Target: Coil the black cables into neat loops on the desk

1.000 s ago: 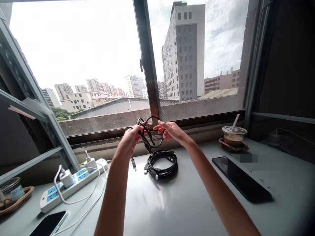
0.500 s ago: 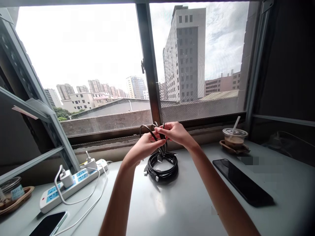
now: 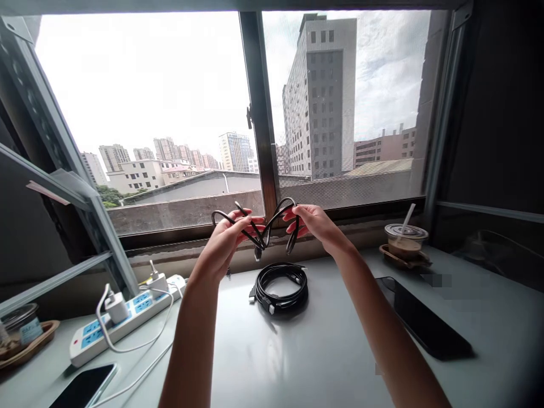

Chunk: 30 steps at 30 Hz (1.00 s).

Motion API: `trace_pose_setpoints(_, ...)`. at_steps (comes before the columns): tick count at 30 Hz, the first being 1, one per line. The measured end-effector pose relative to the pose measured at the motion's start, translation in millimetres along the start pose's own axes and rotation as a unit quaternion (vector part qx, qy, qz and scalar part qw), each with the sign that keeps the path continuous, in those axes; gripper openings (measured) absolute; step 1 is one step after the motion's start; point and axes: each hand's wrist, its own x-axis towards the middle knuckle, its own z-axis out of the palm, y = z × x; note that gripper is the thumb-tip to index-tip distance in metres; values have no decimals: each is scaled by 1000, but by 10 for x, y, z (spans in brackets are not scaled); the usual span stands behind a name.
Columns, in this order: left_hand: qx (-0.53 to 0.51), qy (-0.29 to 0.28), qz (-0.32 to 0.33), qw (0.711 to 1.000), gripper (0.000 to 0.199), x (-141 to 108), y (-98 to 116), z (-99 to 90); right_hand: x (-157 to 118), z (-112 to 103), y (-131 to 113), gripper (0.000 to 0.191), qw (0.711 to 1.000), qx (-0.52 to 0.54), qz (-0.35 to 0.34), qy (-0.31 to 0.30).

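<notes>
A thin black cable (image 3: 272, 224) hangs in loose loops between my two hands, above the table. My left hand (image 3: 232, 235) pinches one part of it, with a loop sticking up behind the fingers and a dark plug hanging below. Thumb and fingers of my right hand (image 3: 309, 222) are closed on another loop, whose end dangles under the fingertips. Below both hands a coiled black cable (image 3: 281, 306) lies on the table, apart from them. Its connectors with pale ends rest at the coil's left and front.
On the left, a white power strip (image 3: 127, 317) holds two white chargers with white cords; a phone (image 3: 85, 388) lies before it. A large black phone (image 3: 425, 320) and a lidded drink cup (image 3: 403, 241) with a straw are right. The window (image 3: 267, 141) stands behind.
My hands have moved apart, left hand to the left and right hand slightly right. The held cable, bunched together before, is now spread between them and lifted clear of the coil.
</notes>
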Motion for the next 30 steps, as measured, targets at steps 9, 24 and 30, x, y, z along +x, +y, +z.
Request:
trace_pose_setpoints(9,-56,37,95,993,16,-21,106,-187,2,-121,-84,12,956,274,82,61)
trace_pose_setpoints(24,19,143,205,968,19,55,53,-357,-49,-527,-65,30,992,117,14,51)
trace_pose_setpoints(30,-11,180,242,953,15,106,13,-468,-86,-775,-77,29,988,147,3,51)
